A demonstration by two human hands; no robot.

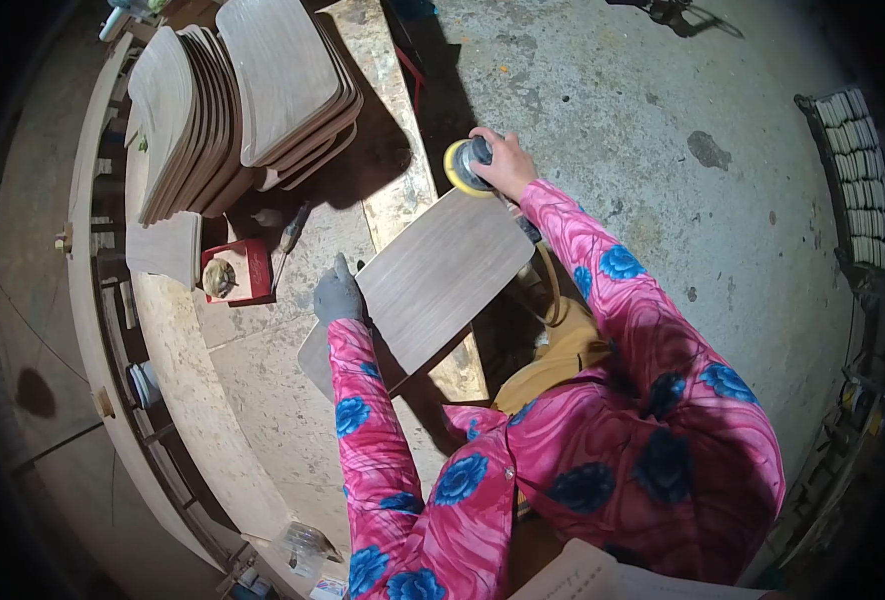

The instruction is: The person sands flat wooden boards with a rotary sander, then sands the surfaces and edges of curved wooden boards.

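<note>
A curved wooden panel (pixel 448 275) lies tilted at the edge of the workbench (pixel 263 370). My left hand (pixel 340 293), in a grey glove, is at the panel's left edge with its fingers pressed together; what it grips there is partly hidden. My bare right hand (pixel 508 165) is wrapped round a round sander (pixel 471 166) with a yellow rim, which sits at the panel's upper right corner. Part of another panel (pixel 315 358) shows beneath my left forearm.
Two stacks of curved panels, one at the far left (pixel 168 120) and one beside it (pixel 278 75), stand on the bench. A red box (pixel 253 270) holds a round item. A hose (pixel 555 290) hangs near my lap.
</note>
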